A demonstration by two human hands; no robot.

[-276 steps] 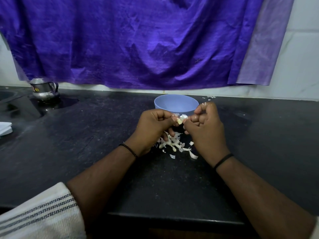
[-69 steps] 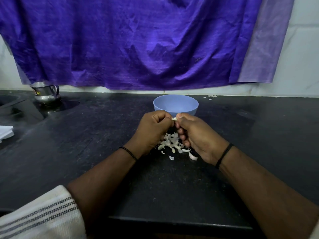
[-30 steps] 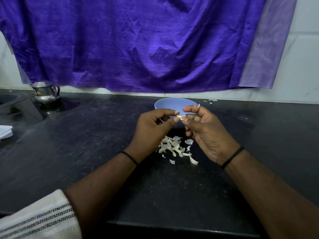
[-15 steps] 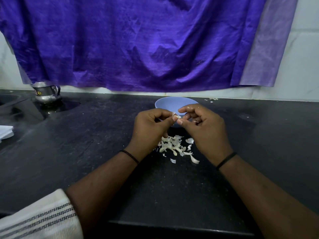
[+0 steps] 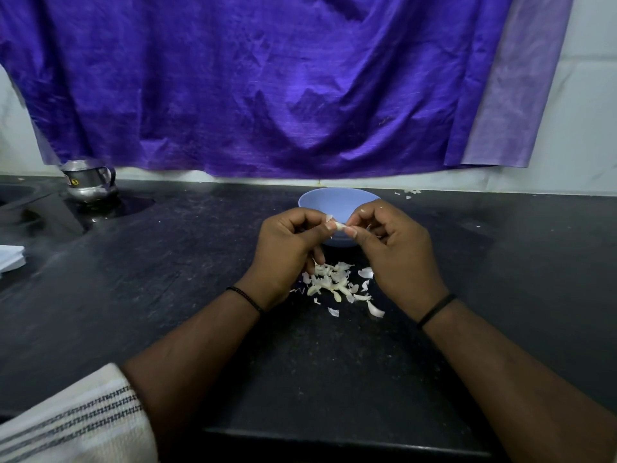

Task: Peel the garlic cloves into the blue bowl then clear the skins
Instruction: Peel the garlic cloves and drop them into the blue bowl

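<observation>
Head view: my left hand (image 5: 283, 248) and right hand (image 5: 394, 252) both pinch one garlic clove (image 5: 338, 226) just in front of the blue bowl (image 5: 320, 203). Skins (image 5: 334, 282) lie heaped beneath on the black counter (image 5: 167, 295). The steel pot (image 5: 88, 182) far left carries a label I cannot read. Open counter spreads either side.
</observation>
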